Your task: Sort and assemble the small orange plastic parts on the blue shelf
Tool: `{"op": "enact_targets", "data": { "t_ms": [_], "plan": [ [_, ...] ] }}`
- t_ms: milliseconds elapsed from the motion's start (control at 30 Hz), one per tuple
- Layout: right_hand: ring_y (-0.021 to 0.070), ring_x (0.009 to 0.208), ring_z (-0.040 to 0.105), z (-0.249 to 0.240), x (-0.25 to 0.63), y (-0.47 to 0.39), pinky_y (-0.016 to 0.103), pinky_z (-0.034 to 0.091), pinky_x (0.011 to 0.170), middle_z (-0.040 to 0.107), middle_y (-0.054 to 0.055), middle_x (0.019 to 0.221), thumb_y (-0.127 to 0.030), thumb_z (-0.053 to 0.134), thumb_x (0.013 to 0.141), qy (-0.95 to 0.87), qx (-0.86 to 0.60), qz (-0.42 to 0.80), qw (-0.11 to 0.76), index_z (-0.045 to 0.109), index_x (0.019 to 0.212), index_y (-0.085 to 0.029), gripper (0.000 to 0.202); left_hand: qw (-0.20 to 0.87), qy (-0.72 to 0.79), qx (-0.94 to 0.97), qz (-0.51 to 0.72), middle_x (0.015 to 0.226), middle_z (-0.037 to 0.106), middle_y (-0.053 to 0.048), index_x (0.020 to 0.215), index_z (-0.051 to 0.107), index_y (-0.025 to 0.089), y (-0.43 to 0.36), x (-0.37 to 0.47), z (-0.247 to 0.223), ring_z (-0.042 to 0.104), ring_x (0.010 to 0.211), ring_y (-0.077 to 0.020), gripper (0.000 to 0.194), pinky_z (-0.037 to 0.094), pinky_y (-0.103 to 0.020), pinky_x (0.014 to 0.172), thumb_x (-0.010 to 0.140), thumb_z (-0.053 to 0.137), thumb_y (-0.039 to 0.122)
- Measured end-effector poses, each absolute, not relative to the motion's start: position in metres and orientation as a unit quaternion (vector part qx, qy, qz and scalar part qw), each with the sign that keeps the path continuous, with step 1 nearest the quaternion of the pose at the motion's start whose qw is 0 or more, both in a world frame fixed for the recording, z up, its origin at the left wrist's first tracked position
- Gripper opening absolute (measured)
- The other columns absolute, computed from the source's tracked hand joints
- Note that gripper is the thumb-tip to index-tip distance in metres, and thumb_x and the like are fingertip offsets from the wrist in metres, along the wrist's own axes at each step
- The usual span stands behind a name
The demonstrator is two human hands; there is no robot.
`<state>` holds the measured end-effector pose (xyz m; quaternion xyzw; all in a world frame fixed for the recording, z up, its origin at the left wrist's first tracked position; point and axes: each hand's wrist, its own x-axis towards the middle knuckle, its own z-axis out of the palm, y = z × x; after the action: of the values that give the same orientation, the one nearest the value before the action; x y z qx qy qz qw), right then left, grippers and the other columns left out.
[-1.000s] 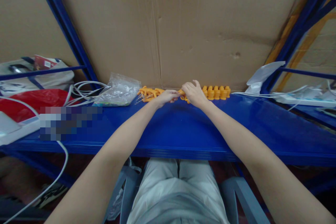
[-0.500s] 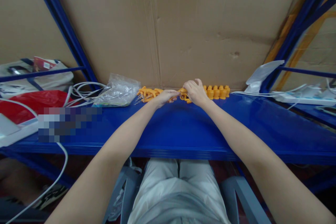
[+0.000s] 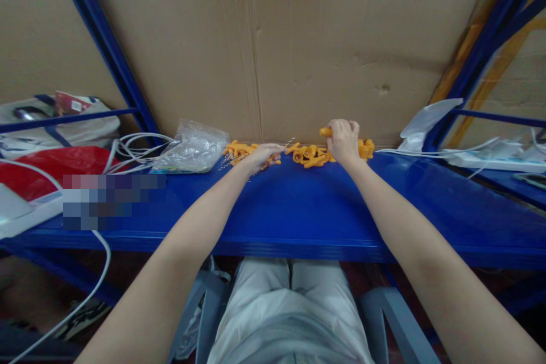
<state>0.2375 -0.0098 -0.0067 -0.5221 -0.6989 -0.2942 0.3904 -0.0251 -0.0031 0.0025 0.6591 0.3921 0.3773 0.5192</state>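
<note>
At the back of a blue table (image 3: 298, 210), against a cardboard sheet (image 3: 319, 51), two bare hands work at either side of a middle pile (image 3: 310, 153) of loose orange plastic parts, some hollow, with round openings showing.

Just right of the middle pile, the right hand (image 3: 344, 139) is closed around an orange piece (image 3: 325, 132), whose end pokes out to the left. Beyond that hand, further right of the pile, upright orange parts (image 3: 367, 149) stand close together. The step in hand looks like moving a single piece between pile and standing group. Setting it down there would call for a level base and a gentle release, as the neighbours could be knocked.

Just left of the middle pile, the left hand (image 3: 264, 155) is low with its fingers partly curled; whether it grips anything cannot be told. Past it lie a left pile (image 3: 240, 151) of branching orange parts and small silvery bits (image 3: 226, 162).

Well left of the middle pile is a crinkled clear plastic bag (image 3: 196, 145); its contents cannot be made out. Farther left sit a red bag (image 3: 77, 156), contents hidden, and a pale cloth bag (image 3: 96, 125) with a red packet (image 3: 70, 103) showing at its top.
</note>
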Motion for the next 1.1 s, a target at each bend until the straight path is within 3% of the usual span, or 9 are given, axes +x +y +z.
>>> {"op": "enact_targets", "data": {
  "t_ms": [200,367,433,567,767,933,1100],
  "plan": [
    [0.0354,0.125,0.050,-0.007,0.289,-0.008,0.059,0.034,0.106,0.060,0.022,0.129,-0.024,0.046,0.094,-0.510,-0.665,-0.273,0.472,0.058,0.123,-0.017,0.032,0.500,0.414,0.628,0.430,0.057,0.053,0.004,0.081,0.067,0.017,0.005,-0.031,0.001,0.043,0.045,-0.0049,0.011,0.033,-0.020,0.047,0.091,0.072,0.021],
    [0.0339,0.131,0.049,-0.023,0.320,-0.022,0.056,0.036,0.108,0.056,0.020,0.138,-0.027,0.057,0.091,-0.385,-0.753,-0.180,0.501,0.062,0.126,-0.017,0.037,0.499,0.414,0.621,0.441,0.060,0.057,0.003,0.083,0.068,0.017,0.007,-0.030,0.000,0.049,0.047,-0.0058,0.008,0.040,-0.020,0.052,0.089,0.072,0.021],
    [0.0327,0.134,0.049,-0.031,0.328,-0.028,0.056,0.036,0.109,0.058,0.018,0.140,-0.028,0.061,0.090,-0.353,-0.791,-0.121,0.485,0.066,0.125,-0.019,0.036,0.501,0.416,0.619,0.439,0.060,0.058,0.003,0.084,0.068,0.017,0.006,-0.030,-0.001,0.050,0.048,-0.0059,0.006,0.041,-0.020,0.052,0.088,0.072,0.020],
    [0.0322,0.126,0.060,-0.039,0.337,-0.032,0.056,0.039,0.109,0.070,0.013,0.122,-0.027,0.070,0.087,-0.305,-0.862,0.028,0.404,0.073,0.109,-0.023,0.023,0.503,0.414,0.620,0.437,0.059,0.057,0.003,0.083,0.068,0.017,0.005,-0.029,-0.001,0.049,0.047,-0.0051,0.007,0.039,-0.018,0.050,0.088,0.070,0.019],
    [0.0351,0.130,0.059,-0.038,0.335,-0.028,0.054,0.043,0.107,0.068,0.023,0.130,-0.024,0.066,0.090,-0.308,-0.886,0.026,0.345,0.074,0.109,-0.017,0.022,0.474,0.414,0.635,0.448,0.063,0.063,0.001,0.080,0.067,0.016,0.015,-0.030,-0.006,0.054,0.053,-0.0067,0.011,0.042,-0.017,0.050,0.084,0.076,0.021],
    [0.0362,0.135,0.056,-0.039,0.333,-0.030,0.052,0.043,0.110,0.060,0.027,0.141,-0.019,0.067,0.087,-0.310,-0.886,0.014,0.345,0.068,0.128,-0.011,0.042,0.399,0.401,0.641,0.518,0.076,0.070,0.000,0.082,0.071,0.016,0.030,-0.030,-0.014,0.065,0.072,-0.0113,0.015,0.057,-0.025,0.074,0.071,0.080,0.013],
    [0.0345,0.137,0.054,-0.037,0.329,-0.033,0.048,0.042,0.111,0.058,0.025,0.143,-0.028,0.058,0.097,-0.319,-0.894,0.008,0.315,0.068,0.131,-0.011,0.040,0.314,0.387,0.658,0.564,0.081,0.071,-0.001,0.086,0.074,0.017,0.039,-0.033,-0.020,0.067,0.080,-0.0148,0.018,0.059,-0.036,0.089,0.072,0.072,0.007]
  ]
}}
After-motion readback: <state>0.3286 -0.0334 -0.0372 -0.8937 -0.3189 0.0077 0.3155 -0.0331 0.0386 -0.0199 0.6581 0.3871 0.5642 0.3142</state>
